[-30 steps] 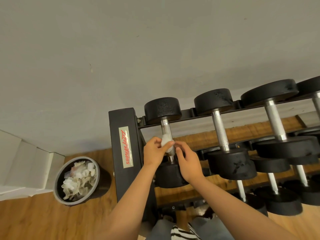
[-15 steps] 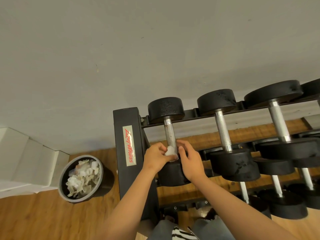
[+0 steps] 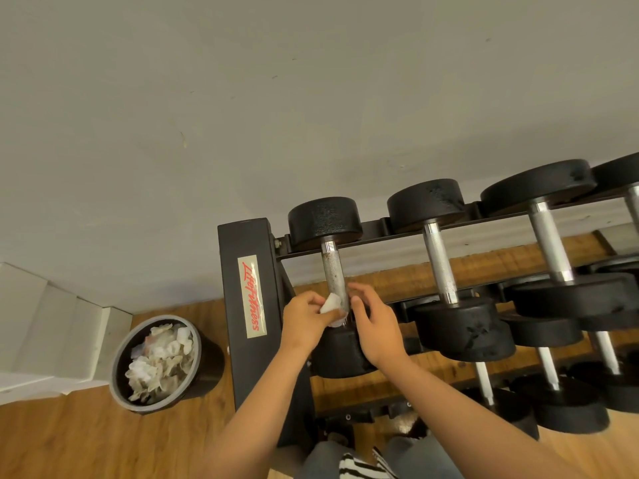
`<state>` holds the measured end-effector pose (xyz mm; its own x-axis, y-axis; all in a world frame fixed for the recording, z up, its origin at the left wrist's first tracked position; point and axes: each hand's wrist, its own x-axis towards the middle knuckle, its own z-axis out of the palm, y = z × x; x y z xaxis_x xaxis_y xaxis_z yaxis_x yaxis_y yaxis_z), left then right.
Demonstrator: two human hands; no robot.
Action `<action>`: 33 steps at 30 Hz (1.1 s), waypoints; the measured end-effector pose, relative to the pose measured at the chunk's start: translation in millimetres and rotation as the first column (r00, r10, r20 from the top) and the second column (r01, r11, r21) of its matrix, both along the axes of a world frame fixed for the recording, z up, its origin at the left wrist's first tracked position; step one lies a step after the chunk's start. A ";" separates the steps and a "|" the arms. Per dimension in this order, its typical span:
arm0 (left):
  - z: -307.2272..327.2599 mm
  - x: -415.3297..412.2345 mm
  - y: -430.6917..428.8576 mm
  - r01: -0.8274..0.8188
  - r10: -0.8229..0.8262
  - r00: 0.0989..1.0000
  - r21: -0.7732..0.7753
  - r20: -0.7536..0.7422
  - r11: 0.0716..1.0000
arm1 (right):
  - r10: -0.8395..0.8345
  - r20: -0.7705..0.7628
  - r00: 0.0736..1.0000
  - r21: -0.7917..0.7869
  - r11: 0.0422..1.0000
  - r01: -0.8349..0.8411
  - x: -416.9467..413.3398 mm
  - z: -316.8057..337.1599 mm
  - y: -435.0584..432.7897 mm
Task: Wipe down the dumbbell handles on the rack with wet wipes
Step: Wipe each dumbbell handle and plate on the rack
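Note:
The leftmost dumbbell on the top shelf of the black rack [image 3: 247,305] has a spotted steel handle [image 3: 332,271] between two black heads. My left hand [image 3: 306,321] grips a crumpled white wet wipe [image 3: 331,305] wrapped against the near end of that handle. My right hand [image 3: 375,323] rests on the handle's right side just above the near head, fingers curved round the handle there. The handle's lowest part is hidden behind the wipe and my fingers.
More black dumbbells with chrome handles [image 3: 440,267] fill the rack to the right and the shelves below. A round black bin [image 3: 159,364] full of used wipes stands on the wooden floor left of the rack. A grey wall is behind; white steps [image 3: 52,326] at far left.
Both hands have slid the wipe down the handle from its middle toward the near head, baring more of the upper handle.

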<state>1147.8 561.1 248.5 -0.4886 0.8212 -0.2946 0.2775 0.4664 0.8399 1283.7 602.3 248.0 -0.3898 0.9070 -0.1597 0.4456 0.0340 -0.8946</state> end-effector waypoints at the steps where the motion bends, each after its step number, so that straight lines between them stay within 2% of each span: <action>1: -0.1 0.9 2.6 -0.042 0.041 0.999 0.029 0.027 0.999 | -0.002 -0.001 1.000 0.002 1.000 0.002 0.0 0.0 -0.1; 8: 4.1 7.2 17.4 -0.250 0.220 0.958 0.165 0.182 0.954 | -0.006 0.000 1.000 0.015 1.000 0.006 -0.1 0.1 -0.1; 11: 9.7 10.4 22.7 -0.370 0.309 0.907 0.193 0.285 0.909 | -0.004 0.010 1.000 0.022 1.000 0.004 0.0 -0.5 -0.1; 14: 13.3 10.1 24.0 -0.421 0.336 0.835 0.114 0.436 0.900 | -0.007 0.011 1.000 0.030 1.000 0.006 0.8 -2.1 0.3; 16: 13.0 8.9 18.6 -0.408 0.313 0.766 0.048 0.562 0.912 | -0.006 0.019 1.000 0.039 0.999 0.005 0.5 -3.0 0.4; 17: 12.0 7.8 15.8 -0.388 0.303 0.761 0.028 0.574 0.921 | -0.006 0.022 1.000 0.039 0.999 0.005 0.3 -3.4 0.4; 25: 5.8 6.3 8.5 -0.099 0.096 0.960 0.000 0.263 0.995 | 0.010 0.013 1.000 0.018 1.000 -0.010 0.3 -1.9 -0.3; 29: 1.8 1.5 4.1 0.049 -0.019 0.985 -0.172 0.169 0.984 | 0.003 0.048 0.999 -0.002 1.000 -0.002 0.6 -2.6 0.7; 33: 6.4 -8.7 2.4 0.115 -0.102 0.991 -0.169 0.088 0.979 | 0.006 0.048 0.999 0.000 1.000 -0.006 0.8 -0.5 0.6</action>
<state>1139.1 563.5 254.9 -0.3693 0.8012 -0.4708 0.2713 0.5775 0.7700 1284.4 602.9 247.5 -0.3874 0.9045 -0.1785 0.4880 0.0369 -0.8721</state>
